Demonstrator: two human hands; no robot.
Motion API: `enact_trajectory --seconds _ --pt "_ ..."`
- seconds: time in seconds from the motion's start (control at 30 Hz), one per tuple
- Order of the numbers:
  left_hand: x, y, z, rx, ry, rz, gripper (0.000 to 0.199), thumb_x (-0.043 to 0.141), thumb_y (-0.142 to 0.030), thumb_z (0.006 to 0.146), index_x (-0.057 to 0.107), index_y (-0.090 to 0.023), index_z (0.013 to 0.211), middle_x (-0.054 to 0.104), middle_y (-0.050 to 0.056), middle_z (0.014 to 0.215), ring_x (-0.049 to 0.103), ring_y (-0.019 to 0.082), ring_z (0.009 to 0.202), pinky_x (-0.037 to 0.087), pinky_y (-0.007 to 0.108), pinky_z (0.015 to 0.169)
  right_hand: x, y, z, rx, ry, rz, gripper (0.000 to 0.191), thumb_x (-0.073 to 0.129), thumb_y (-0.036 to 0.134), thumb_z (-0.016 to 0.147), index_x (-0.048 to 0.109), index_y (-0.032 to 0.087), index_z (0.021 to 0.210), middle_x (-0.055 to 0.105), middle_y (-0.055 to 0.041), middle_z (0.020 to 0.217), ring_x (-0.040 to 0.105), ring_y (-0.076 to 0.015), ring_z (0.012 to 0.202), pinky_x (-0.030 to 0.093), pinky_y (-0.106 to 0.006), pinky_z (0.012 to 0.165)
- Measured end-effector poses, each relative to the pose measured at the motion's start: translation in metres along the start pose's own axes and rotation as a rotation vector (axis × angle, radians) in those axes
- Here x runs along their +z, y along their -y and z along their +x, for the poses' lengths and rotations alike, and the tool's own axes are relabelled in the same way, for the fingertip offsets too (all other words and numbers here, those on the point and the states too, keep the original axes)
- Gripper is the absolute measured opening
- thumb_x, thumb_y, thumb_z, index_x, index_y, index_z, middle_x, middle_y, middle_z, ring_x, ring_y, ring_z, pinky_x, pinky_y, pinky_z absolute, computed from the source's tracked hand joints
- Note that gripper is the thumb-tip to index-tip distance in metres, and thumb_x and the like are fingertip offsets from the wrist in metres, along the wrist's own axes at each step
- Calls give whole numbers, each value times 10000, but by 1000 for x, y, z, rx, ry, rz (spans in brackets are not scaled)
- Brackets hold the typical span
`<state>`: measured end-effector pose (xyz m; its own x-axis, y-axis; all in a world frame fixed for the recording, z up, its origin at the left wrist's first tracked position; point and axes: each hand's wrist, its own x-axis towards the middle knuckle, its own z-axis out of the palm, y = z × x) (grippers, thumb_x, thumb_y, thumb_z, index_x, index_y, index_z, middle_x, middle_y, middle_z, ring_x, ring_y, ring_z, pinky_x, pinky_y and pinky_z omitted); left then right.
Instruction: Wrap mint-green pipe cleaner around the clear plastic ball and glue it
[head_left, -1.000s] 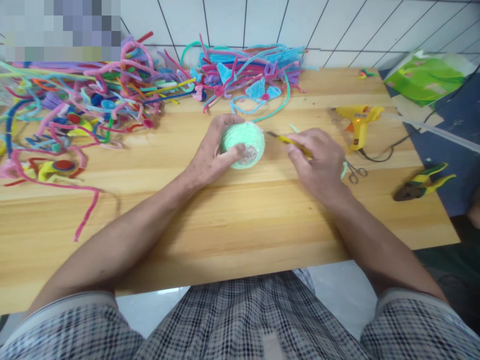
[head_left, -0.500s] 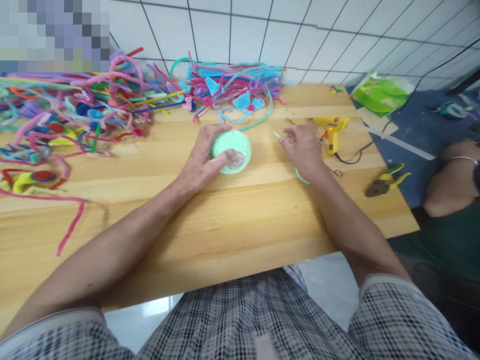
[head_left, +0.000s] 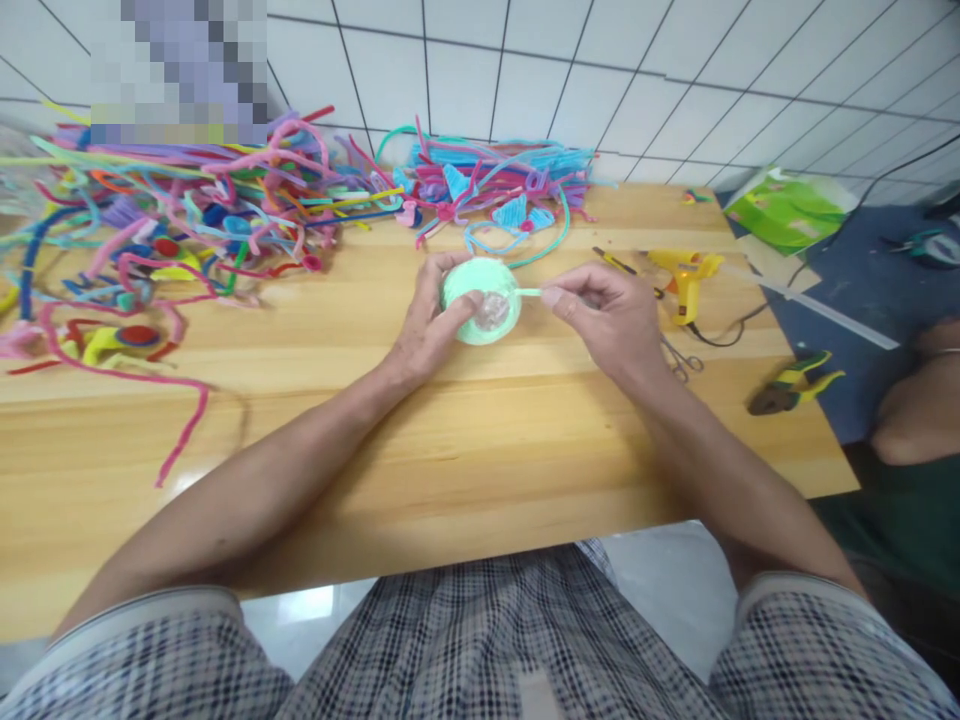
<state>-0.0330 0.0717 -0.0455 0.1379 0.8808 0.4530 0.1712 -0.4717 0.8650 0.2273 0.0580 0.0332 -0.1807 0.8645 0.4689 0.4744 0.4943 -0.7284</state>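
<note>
A round piece wrapped in mint-green pipe cleaner [head_left: 480, 273] has a clear or greyish centre facing up. My left hand [head_left: 435, 318] is closed around its left side, with the thumb across the front near the centre. My right hand [head_left: 604, 305] pinches a short pale green pipe cleaner [head_left: 529, 292] between thumb and finger. That strip's tip meets the right edge of the round piece; whether it is joined there I cannot tell. The rest of the strip is hidden by my right hand.
A heap of coloured pipe cleaners [head_left: 247, 190] covers the back left. On the right lie a yellow glue gun [head_left: 686, 285] with a glue stick, scissors [head_left: 681, 362], pliers [head_left: 795, 385] and a yellow-black cutter [head_left: 615, 261]. A green bag [head_left: 791, 210] and another person's arm [head_left: 919, 400] are further right.
My right hand has come left to the round piece, bringing the pipe cleaner's tip against its edge. My left hand keeps its hold. The whole view has shifted slightly.
</note>
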Motion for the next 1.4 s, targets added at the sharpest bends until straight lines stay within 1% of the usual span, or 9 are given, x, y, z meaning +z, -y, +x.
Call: enact_trajectory --seconds 0.1,0.23,0.33,0.5,0.7,0.97,1.17,1.33,1.4 --pt "3 -5 0 -49 -17 -66 630 681 -742 1020 548 -283 1429 674 90 1415 691 302 1299 614 474 1160 12 17 2 23 -3 30 287 855 552 964 812 282 875 827 -21 879 715 -197 771 600 -356 709" --pt "3 -9 0 -27 10 -40 695 658 -803 1011 532 -263 1429 686 106 1420 697 314 1311 611 488 1164 25 13 3 55 3 128 347 858 577 936 787 250 843 789 8 811 671 -164 714 541 -315 653" --pt "2 -9 0 6 32 -13 691 647 -807 1016 532 -273 1440 680 109 1445 680 332 1368 586 525 1209 29 10 2 61 5 144 334 858 560 934 786 246 844 790 4 823 674 -163 729 538 -313 669" --pt "1 -10 -1 17 45 -8 669 627 -802 1031 526 -293 1454 667 108 1460 669 330 1393 576 527 1229 31 11 1 62 29 136 356 849 576 940 779 247 821 793 -2 819 687 -173 736 547 -321 688" --pt "-1 -11 -1 7 62 -10 711 638 -834 1014 497 -303 1465 641 101 1463 671 339 1383 580 537 1214 32 6 0 29 4 73 296 821 520 970 763 258 846 792 4 852 686 -176 765 549 -346 739" --pt "-1 -11 0 7 57 3 717 631 -846 1012 496 -304 1463 640 97 1450 671 331 1364 578 532 1208 36 8 -5 -28 -41 -3 119 760 304 960 744 256 853 776 1 880 677 -178 804 534 -348 770" --pt "-2 -12 0 3 66 5 676 628 -806 1034 503 -304 1468 637 103 1481 652 329 1402 567 516 1234 37 9 -6 -25 -40 -30 114 760 300 967 735 257 864 768 0 894 682 -184 830 536 -349 776" --pt "-4 -12 1 18 93 21 659 629 -800 1037 514 -309 1461 654 93 1438 675 317 1334 596 506 1180 37 9 -6 -48 -45 -75 116 747 272 976 721 266 864 766 3 900 684 -183 833 552 -351 780" --pt "-5 -13 2 31 99 41 660 623 -805 1037 521 -306 1455 654 96 1435 673 325 1336 585 522 1193 37 9 -7 -65 -44 -95 127 740 264 988 713 271 864 770 0 910 686 -183 837 561 -353 783"
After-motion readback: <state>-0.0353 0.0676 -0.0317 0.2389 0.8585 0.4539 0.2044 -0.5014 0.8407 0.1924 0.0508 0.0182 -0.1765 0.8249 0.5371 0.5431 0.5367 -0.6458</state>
